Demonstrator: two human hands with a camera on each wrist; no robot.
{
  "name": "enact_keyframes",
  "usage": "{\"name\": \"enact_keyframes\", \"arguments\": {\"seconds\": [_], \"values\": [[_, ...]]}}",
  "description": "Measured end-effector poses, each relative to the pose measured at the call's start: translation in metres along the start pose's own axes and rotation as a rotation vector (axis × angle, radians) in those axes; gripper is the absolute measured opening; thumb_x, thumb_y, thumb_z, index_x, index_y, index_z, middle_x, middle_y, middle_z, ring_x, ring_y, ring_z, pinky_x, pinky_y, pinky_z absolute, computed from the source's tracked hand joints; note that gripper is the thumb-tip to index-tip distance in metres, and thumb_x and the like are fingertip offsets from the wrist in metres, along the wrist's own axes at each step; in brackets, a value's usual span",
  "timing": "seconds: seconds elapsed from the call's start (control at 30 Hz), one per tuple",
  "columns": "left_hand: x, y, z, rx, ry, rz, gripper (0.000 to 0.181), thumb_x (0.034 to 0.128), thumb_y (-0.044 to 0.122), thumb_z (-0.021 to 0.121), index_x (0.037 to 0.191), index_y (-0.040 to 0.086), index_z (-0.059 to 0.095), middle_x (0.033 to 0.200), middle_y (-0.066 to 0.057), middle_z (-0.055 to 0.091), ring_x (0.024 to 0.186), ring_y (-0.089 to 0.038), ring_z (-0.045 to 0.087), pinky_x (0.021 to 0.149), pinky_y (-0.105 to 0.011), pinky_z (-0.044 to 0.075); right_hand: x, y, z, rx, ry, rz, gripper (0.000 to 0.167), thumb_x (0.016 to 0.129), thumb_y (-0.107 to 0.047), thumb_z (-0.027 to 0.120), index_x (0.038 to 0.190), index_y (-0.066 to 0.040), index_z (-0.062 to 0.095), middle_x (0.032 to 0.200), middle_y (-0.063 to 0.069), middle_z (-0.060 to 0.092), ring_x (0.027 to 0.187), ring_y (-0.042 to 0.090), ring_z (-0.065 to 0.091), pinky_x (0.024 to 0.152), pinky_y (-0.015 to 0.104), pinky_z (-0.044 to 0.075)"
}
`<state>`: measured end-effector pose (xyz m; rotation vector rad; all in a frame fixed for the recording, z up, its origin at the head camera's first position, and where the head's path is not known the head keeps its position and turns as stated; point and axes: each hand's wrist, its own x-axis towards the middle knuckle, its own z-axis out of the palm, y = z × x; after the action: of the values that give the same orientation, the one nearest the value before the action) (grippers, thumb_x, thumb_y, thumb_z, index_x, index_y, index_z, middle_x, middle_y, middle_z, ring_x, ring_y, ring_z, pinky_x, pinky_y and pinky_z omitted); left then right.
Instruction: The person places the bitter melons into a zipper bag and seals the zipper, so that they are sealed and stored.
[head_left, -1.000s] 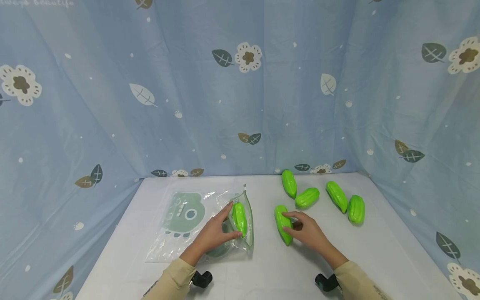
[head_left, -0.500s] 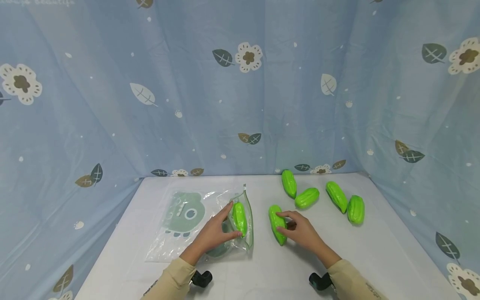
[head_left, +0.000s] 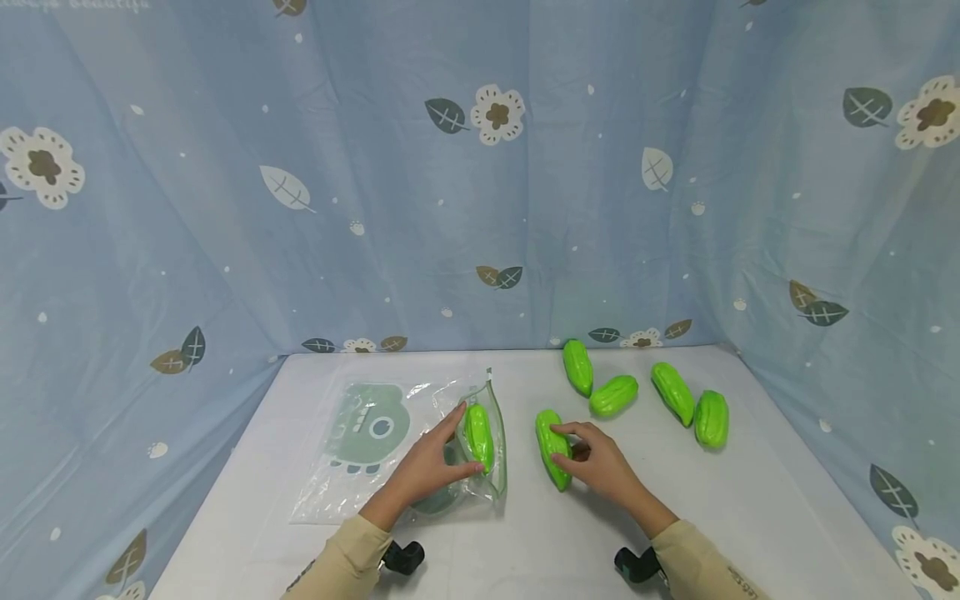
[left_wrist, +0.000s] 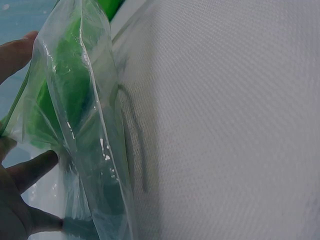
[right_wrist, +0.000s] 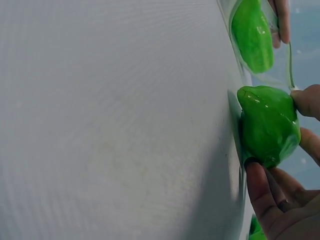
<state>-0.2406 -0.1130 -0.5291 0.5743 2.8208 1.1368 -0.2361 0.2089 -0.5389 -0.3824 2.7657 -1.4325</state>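
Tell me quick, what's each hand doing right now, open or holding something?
Left hand: open, spread and touching the clear bag.
Right hand: closed, holding a green fruit.

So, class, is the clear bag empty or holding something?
The bag isn't empty: one green fruit-like item shows inside, through the clear plastic.

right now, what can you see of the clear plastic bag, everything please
The clear bag looks like thin, shiny, wrinkled plastic, with a grey-green cartoon print and a green strip along its mouth. It lies on the white table, its mouth parted, raised and facing right. A bright green fruit-like piece sits just inside the mouth. The left hand touches the bag there, fingers spread.
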Motion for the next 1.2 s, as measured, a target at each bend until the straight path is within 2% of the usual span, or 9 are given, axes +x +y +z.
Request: {"name": "enact_keyframes", "arguments": {"seconds": [0.63, 0.87, 1.2], "values": [[0.000, 0.003, -0.001, 0.015, -0.004, -0.010, 0.107, 0.0807, 0.060, 0.079, 0.164, 0.022, 0.024, 0.166, -0.006, 0.029, 0.142, -0.035, 0.044, 0.113, -0.056, 0.039, 0.001, -0.001, 0.004, 0.015, 0.015, 0.010, 0.046, 0.088, -0.020, 0.082, 0.132, -0.020, 0.068, 0.122, 0.005, 0.064, 0.091, 0.013, 0.064, 0.076, 0.025, 0.057], [0.000, 0.002, -0.001, 0.016, -0.005, -0.007, 0.107, 0.0808, 0.060, 0.079, 0.164, 0.022, 0.024, 0.166, -0.006, 0.029, 0.141, -0.035, 0.046, 0.113, -0.056, 0.040, 0.006, -0.006, 0.007, 0.020, 0.009, -0.039, 0.044, 0.088, -0.021, 0.082, 0.131, -0.020, 0.068, 0.124, 0.005, 0.064, 0.095, 0.014, 0.064, 0.081, 0.027, 0.058], [0.001, -0.001, 0.000, 0.011, -0.013, -0.004, 0.107, 0.0812, 0.062, 0.078, 0.164, 0.022, 0.022, 0.166, -0.007, 0.028, 0.141, -0.035, 0.046, 0.113, -0.056, 0.039, 0.012, -0.015, 0.013, 0.010, -0.005, -0.093, 0.043, 0.088, -0.019, 0.082, 0.129, -0.017, 0.069, 0.124, 0.006, 0.064, 0.093, 0.017, 0.065, 0.079, 0.029, 0.059]]}}
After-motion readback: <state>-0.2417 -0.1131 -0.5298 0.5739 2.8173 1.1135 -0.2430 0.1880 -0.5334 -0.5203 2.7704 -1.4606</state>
